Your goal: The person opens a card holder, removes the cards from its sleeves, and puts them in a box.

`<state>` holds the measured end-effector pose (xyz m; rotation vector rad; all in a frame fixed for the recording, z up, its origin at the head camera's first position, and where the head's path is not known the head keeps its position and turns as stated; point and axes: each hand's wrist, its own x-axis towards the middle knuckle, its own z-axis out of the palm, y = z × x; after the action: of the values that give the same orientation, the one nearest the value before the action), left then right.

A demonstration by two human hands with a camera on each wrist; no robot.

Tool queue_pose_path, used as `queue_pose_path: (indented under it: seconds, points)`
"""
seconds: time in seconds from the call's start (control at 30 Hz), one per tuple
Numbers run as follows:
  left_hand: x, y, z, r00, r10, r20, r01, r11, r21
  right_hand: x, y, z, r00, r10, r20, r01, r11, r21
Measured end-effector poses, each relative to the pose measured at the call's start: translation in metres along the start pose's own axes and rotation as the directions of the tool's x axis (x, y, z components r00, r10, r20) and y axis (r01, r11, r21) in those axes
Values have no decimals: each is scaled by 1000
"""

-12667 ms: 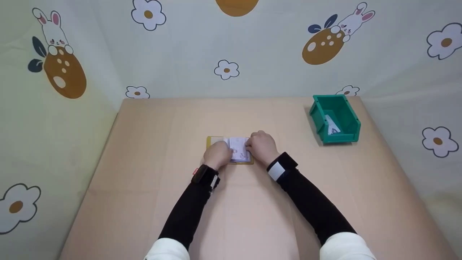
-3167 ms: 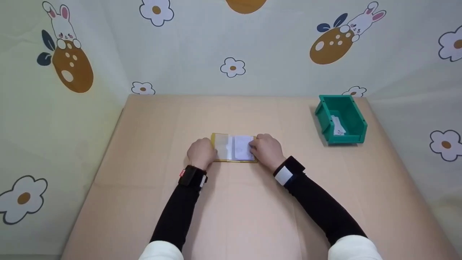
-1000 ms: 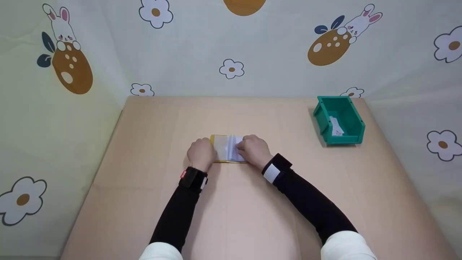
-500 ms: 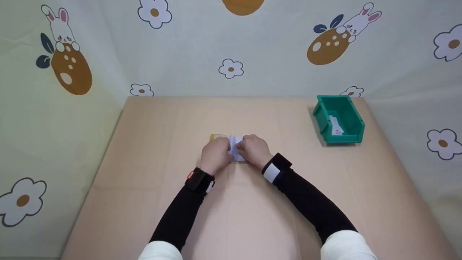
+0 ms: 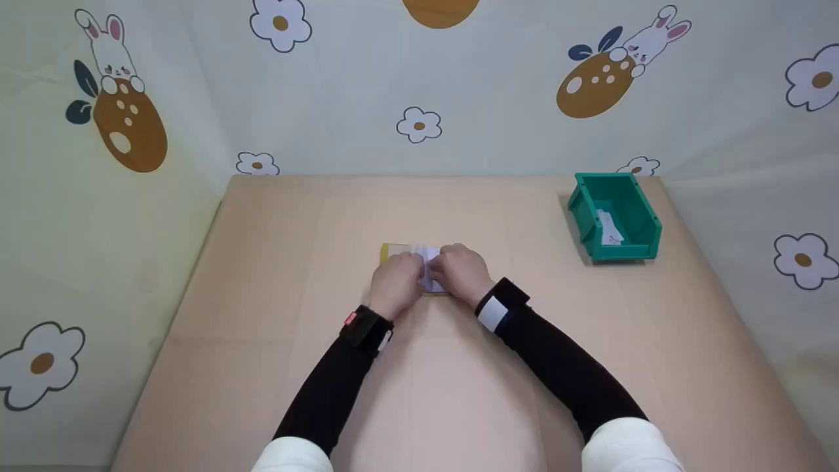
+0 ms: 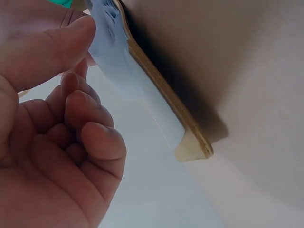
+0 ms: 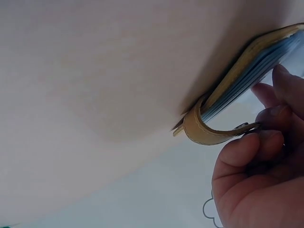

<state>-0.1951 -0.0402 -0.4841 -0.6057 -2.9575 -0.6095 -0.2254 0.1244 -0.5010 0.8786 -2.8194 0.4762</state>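
Observation:
A small yellow card holder (image 5: 385, 253) lies spread on the table, its clear sleeves (image 5: 429, 282) fanning up between both hands. My left hand (image 5: 396, 282) is at the middle, thumb and forefinger pinching at the sleeves; in the left wrist view its other fingers (image 6: 102, 140) curl loosely above the tan cover (image 6: 166, 92). On the other half, my right hand (image 5: 464, 270) grips the sleeves with curled fingers. The right wrist view shows the stack of sleeves (image 7: 247, 78) edge-on and a closing strap (image 7: 204, 135) with a snap, its end at the right fingers. The hands hide much of the holder.
A green bin (image 5: 621, 252) stands at the table's back right, with white printed paper pieces (image 5: 609, 229) inside. The light wooden-toned table (image 5: 295, 262) meets patterned cloth walls (image 5: 341, 98) at the back and sides.
The left hand has left the holder's left edge and moved right to the sleeves at the middle. The right hand earlier shifted left from the right edge; sleeves now stand up between them.

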Motion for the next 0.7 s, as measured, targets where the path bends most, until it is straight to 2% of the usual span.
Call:
queue_pose_path:
  seconds: [0.4,0.7]
  points:
    - [-3,0,-6,1000,-8,4,8,1000,6,-1,0,0,1000,-10,-14,10,999,-40]
    - [-5,-7,-9,1000,3,-29,-1,999,54,-3,2,0,1000,-4,-14,3,998,-60]
